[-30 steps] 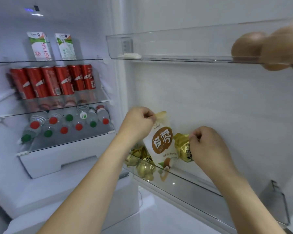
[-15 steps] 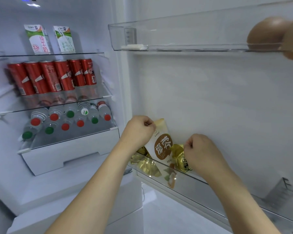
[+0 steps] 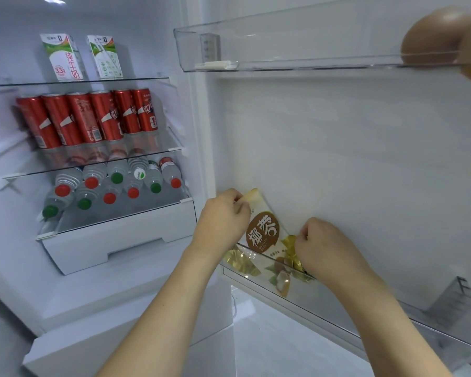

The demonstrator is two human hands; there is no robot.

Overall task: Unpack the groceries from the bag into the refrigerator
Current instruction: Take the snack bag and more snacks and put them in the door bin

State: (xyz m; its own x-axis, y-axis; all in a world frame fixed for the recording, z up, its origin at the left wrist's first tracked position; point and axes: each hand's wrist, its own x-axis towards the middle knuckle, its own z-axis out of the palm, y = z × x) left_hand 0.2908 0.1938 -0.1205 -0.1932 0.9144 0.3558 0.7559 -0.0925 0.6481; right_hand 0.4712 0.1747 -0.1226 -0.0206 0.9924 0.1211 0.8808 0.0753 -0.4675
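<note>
In the door bin (image 3: 337,303), a snack pouch (image 3: 264,229) is being seated upright; its top corner is being pinched by the left hand (image 3: 223,219), while a gold packet (image 3: 290,244) beside it is being gripped by the right hand (image 3: 326,248). Next, both are likely to be released once leaning stably.

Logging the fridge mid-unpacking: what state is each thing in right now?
left hand: pinches the snack pouch's top corner
right hand: grips the gold packet
snack pouch: tilted, bottom inside the lower door bin
gold packet: in the bin beside the pouch
lower door bin: partly filled
cola cans: upright
water bottles: lying down, caps outward
</note>
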